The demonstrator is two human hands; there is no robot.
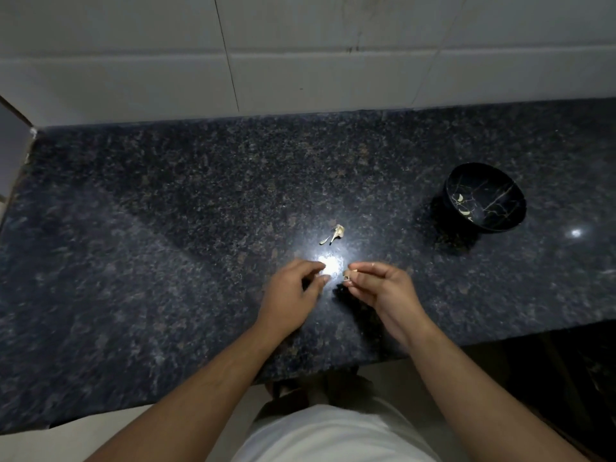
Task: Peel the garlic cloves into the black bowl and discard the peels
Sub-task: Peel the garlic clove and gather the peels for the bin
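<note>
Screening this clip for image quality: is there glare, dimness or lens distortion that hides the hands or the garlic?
Head view: dim overall; a bright glare patch on the countertop sits between the left hand and right hand, washing out the fingertips there; a smaller glint lies right of the black bowl; wide-angle bending curves the wall tiles; the peel scraps stay readable.

Dark speckled granite countertop (166,261): polished, glossy, throws a bright white glare spot near its front edge. Round black bowl (485,198): smooth, shiny, pale marble-like veins across the inside; material unclear. Pale dry garlic peel scraps (335,234) on the stone: thin, papery, matt. White wall tiles (333,45) behind: smooth, dull sheen, thin grout lines. White cloth garment (333,438) at bottom: soft, matt.
</note>
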